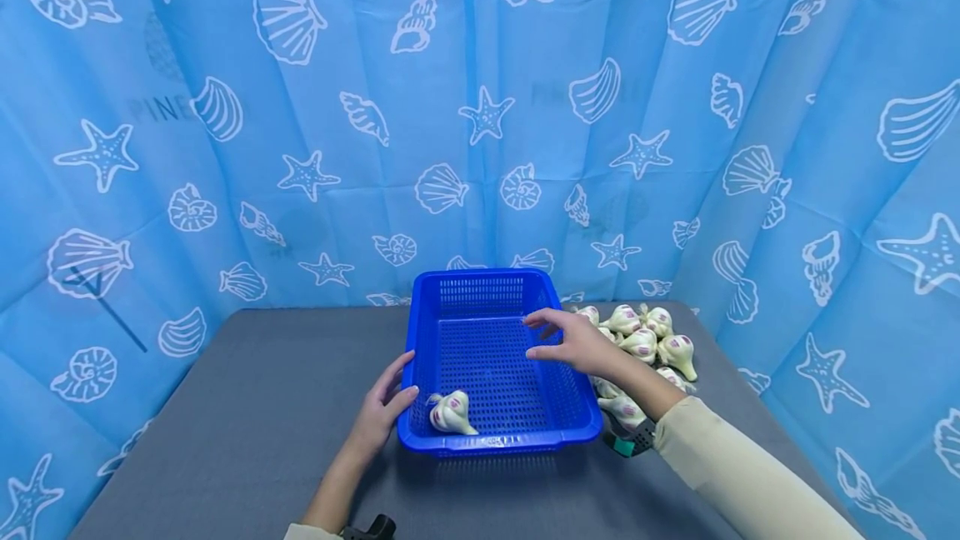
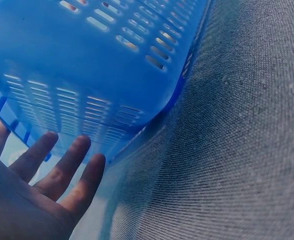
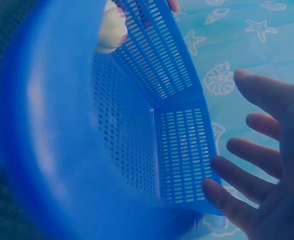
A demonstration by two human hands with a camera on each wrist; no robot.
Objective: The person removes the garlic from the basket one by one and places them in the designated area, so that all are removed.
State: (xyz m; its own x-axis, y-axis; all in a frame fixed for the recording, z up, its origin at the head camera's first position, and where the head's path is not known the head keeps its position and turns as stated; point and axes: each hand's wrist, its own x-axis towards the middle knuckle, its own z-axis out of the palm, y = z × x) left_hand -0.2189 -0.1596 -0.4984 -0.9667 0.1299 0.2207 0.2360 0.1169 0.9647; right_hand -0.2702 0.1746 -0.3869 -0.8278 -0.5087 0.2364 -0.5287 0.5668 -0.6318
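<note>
A blue plastic basket with slotted walls stands on the grey table. One white garlic bulb with purplish marks lies inside, in its near left corner; the right wrist view also catches this garlic bulb. My left hand rests against the basket's left side, thumb at the rim. In the left wrist view, its spread fingers lie along the outer wall. Over the basket's right part hovers my right hand, fingers spread and slightly bent, holding nothing.
Several more garlic bulbs are heaped on the table to the right of the basket, partly hidden by my right forearm. A blue curtain with white shell and starfish prints hangs behind the table and along its sides.
</note>
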